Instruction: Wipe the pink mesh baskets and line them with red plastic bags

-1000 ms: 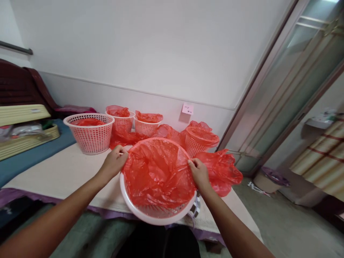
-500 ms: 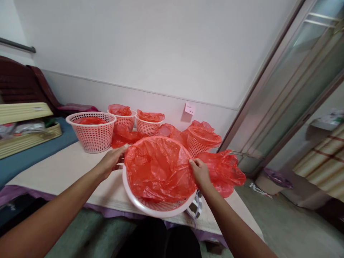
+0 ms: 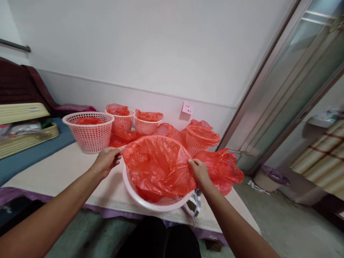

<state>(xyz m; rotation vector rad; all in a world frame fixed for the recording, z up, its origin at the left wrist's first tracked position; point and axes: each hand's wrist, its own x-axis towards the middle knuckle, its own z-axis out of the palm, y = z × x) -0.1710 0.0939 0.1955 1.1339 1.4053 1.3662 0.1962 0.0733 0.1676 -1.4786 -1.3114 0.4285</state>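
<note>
A pink-white plastic basket stands at the front of the cloth-covered table, tilted toward me. Inside it lies a red plastic bag, draped over the far part of the rim while the near rim is bare. My left hand pinches the bag's edge at the left and pulls it a little outward from the rim. At the right rim, my right hand is closed with the thumb on top, gripping the bag's edge against the basket.
Behind stand a large perforated basket, two smaller lined baskets and another bag-covered basket. Loose red bags lie at the right. A yellow case sits at the left; a waste bin stands on the floor.
My left hand has moved slightly left and down, drawing the bag's left edge outward past the rim. My right hand stays at the right rim. The basket's near rim has risen slightly.
</note>
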